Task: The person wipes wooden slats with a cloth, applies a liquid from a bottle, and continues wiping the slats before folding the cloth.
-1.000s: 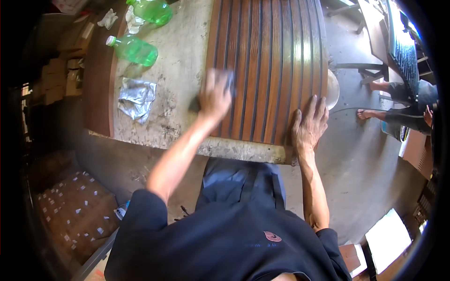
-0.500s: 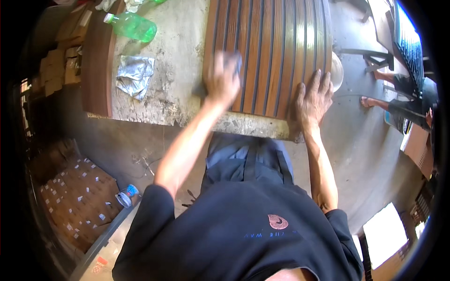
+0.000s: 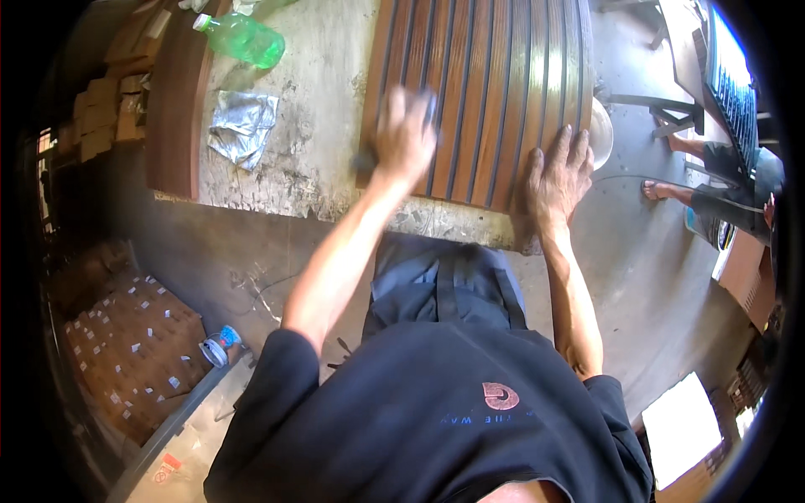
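Observation:
A brown slatted wood panel point(image 3: 500, 92) with dark grooves lies on a worn, stained tabletop point(image 3: 323, 109). Over its left, near part is my left hand point(image 3: 405, 142), fingers closed on a dark cloth or pad that motion blurs; dark bits of it show at the fingertips and beside the wrist. My right hand point(image 3: 559, 178) lies flat with fingers spread on the panel's near right corner, holding nothing. Just past those fingers, a pale round bowl point(image 3: 602, 134) shows partly behind the panel's right edge.
On the table's left are a green plastic bottle point(image 3: 246, 42), a crumpled silvery sheet point(image 3: 243, 127) and a brown board point(image 3: 173, 126). Cardboard point(image 3: 134, 352) is stacked at lower left, with a blue-white roll point(image 3: 220, 345) nearby. At far right another person's legs point(image 3: 700, 197) show.
My left hand has shifted slightly right over the panel, still gripping the dark cloth or pad. My right hand stays in place. The view has tilted slightly.

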A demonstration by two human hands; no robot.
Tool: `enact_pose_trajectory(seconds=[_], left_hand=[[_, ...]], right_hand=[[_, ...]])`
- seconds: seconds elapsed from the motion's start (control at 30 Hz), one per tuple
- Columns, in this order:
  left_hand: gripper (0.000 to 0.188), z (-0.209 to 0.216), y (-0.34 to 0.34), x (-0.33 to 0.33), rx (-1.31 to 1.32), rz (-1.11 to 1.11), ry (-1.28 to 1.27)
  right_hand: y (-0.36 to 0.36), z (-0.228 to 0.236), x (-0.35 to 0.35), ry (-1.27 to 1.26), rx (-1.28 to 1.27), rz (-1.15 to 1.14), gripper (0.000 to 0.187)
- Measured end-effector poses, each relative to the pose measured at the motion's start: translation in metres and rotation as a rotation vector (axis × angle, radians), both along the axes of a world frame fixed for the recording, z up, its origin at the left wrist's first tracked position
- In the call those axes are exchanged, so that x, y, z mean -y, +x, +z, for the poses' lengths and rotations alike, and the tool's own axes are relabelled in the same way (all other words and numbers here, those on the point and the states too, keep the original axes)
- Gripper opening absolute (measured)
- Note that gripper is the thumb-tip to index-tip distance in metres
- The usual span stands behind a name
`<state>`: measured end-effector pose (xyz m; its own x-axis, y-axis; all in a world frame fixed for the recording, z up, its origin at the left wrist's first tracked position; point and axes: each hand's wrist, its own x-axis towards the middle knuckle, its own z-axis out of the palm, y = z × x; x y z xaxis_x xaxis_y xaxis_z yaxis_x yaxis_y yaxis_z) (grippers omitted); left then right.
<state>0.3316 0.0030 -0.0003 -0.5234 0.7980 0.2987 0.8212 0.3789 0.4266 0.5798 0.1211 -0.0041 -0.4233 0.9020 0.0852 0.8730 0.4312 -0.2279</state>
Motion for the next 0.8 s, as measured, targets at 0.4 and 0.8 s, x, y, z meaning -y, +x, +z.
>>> enact_pose_trajectory(seconds=[0.4, 0.8], left_hand=[[0.029, 0.003, -0.062, -0.089, -0.111, 0.114, 0.037], [0.029, 0.029, 0.0, -0.017, 0.059, 0.019, -0.007]], right_hand=[[-0.011, 0.011, -0.008, 0.026, -0.018, 0.044, 0.076], [-0.006, 0.018, -0.012, 0.037, -0.042, -0.039, 0.077]])
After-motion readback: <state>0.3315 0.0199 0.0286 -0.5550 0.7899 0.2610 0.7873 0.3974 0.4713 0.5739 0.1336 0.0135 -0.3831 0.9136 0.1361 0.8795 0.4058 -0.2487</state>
